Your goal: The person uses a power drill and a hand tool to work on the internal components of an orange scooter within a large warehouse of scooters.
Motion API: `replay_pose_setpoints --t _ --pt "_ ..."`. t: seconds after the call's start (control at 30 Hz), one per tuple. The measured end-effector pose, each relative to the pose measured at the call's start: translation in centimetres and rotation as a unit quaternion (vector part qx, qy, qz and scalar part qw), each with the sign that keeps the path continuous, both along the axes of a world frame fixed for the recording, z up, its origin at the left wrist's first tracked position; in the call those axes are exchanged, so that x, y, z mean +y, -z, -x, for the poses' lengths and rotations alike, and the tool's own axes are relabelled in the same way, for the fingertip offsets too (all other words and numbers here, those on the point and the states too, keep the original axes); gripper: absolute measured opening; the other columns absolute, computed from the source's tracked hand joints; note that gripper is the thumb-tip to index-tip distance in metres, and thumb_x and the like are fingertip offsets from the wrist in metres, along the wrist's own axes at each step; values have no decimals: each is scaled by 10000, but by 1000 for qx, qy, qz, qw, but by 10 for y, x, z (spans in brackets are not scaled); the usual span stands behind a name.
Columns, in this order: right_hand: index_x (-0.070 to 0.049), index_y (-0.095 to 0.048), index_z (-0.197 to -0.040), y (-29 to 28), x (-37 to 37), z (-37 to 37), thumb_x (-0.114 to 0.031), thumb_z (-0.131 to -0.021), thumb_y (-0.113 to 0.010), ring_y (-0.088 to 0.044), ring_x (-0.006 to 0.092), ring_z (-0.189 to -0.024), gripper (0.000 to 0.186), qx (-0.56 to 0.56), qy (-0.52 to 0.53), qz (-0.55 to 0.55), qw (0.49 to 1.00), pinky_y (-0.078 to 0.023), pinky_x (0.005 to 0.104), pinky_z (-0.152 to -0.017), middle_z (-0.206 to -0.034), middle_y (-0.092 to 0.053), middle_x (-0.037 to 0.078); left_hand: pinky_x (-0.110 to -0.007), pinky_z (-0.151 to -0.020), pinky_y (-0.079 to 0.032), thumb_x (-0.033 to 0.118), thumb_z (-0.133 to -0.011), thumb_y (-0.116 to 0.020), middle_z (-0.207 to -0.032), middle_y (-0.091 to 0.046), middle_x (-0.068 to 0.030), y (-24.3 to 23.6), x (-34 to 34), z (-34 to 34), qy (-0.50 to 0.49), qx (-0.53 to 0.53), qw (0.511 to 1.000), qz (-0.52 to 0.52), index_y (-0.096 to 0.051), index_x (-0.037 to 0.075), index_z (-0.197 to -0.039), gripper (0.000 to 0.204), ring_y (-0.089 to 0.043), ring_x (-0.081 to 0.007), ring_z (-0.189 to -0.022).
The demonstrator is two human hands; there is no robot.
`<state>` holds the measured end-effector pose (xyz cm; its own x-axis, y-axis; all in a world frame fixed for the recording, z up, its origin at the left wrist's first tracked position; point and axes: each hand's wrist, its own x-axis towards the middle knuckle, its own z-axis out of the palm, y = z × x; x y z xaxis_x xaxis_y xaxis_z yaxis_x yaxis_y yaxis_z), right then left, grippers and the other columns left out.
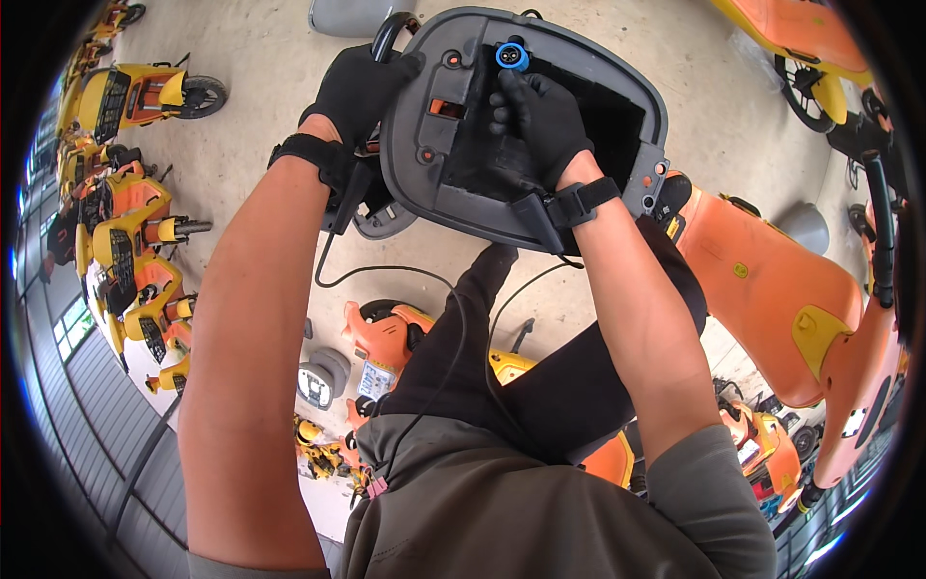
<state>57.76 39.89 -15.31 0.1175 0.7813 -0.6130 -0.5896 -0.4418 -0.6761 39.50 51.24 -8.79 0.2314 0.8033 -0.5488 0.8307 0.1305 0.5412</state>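
Note:
A dark grey plastic housing (410, 154) with a black recess is in front of me. My left hand (362, 92), in a black glove, is closed at its left rim, thumb over the edge. A glossy black curved bar (388, 37) rises beside that thumb; the other fingers are hidden. A round blue connector (510, 56) with a dark pin face stands at the top of the recess. My right hand (542, 121), also gloved in black, has its fingers curled over the recess, thumb and forefinger pinched at the connector's lower edge. Any cable behind it is hidden.
An orange scooter body (762, 280) stands close on the right. Several yellow and orange scooters (125, 101) line the left side. Black cables (424, 270) hang from my wrist straps past my legs. A grey round lamp-like part (321, 378) lies on the concrete floor (260, 58).

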Motion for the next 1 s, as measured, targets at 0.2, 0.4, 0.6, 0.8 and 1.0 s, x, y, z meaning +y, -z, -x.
replay_pose_setpoints --t 0.2,0.4,0.6,0.8,1.0 --pt "-15 -596 -849 -2 -3 -5 -206 -910 -619 -569 121 -614 202 9 -15 -19 1000 -505 263 -566 -743 -615 62 -328 -599 -458 417 -826 -623 -655 -635 -102 3 0 2 3 -21 999 -23 -667 -23 -816 442 -598 -189 -600" --pt "-22 -627 -868 -15 -15 -1 -218 -864 -662 -573 112 -620 199 -6 -170 -25 985 -499 247 -584 -748 -610 47 -305 -613 -457 385 -834 -629 -683 -640 -83 -1 0 0 3 -11 1000 -5 -673 -28 -860 416 -588 -163 -617" --pt "-22 -638 -898 -14 -20 -3 -300 -852 -693 -587 128 -647 287 31 -150 -27 988 -522 272 -624 -783 -612 45 -284 -611 -445 355 -847 -629 -677 -627 -53 -2 0 0 3 -8 1000 -4 -681 -27 -884 387 -557 -129 -615" --pt "-3 -584 -1058 -26 -31 -18 -458 -897 -592 -637 181 -790 483 316 -20 21 948 -543 315 -748 -928 -650 123 -326 -608 -474 398 -819 -627 -669 -647 -110 0 -1 1 -14 -7 1000 -8 -663 -22 -812 422 -612 -194 -601" --pt "35 -508 -1170 -5 -29 -20 -297 -981 -483 -633 264 -996 383 350 41 -27 935 -525 406 -895 -1054 -634 183 -303 -612 -464 376 -831 -634 -687 -645 -86 1 1 -1 -14 2 1000 3 -673 -21 -864 400 -591 -166 -608"
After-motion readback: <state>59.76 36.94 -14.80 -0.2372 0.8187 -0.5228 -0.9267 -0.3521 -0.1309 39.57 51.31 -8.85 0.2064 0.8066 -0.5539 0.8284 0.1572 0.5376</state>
